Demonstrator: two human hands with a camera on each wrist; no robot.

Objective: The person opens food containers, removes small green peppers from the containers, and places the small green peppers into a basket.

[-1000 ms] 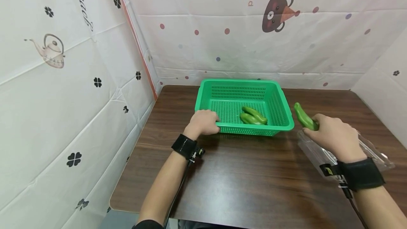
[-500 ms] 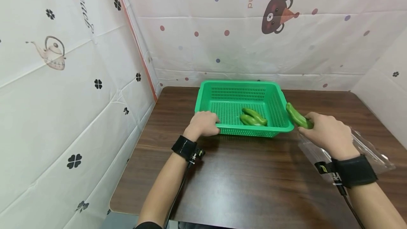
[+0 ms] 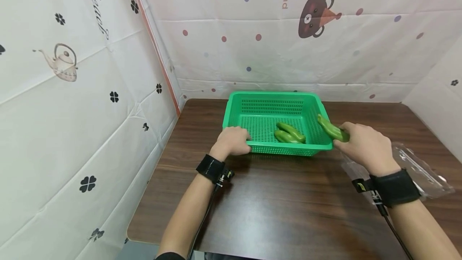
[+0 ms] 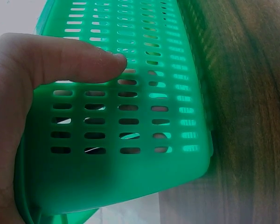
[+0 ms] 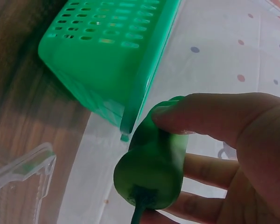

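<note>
Right hand curled round a green pepper, thumb over the top, stem end at the palm in the wrist view. Long axis pointing up and away from the grip, tip over the near right rim of the basket. Inside the basket, just left of the held tip, two more peppers lying together. Left hand gripping the near left corner, thumb on the slotted wall. Behind the right wrist, a clear tray on the table.
</note>
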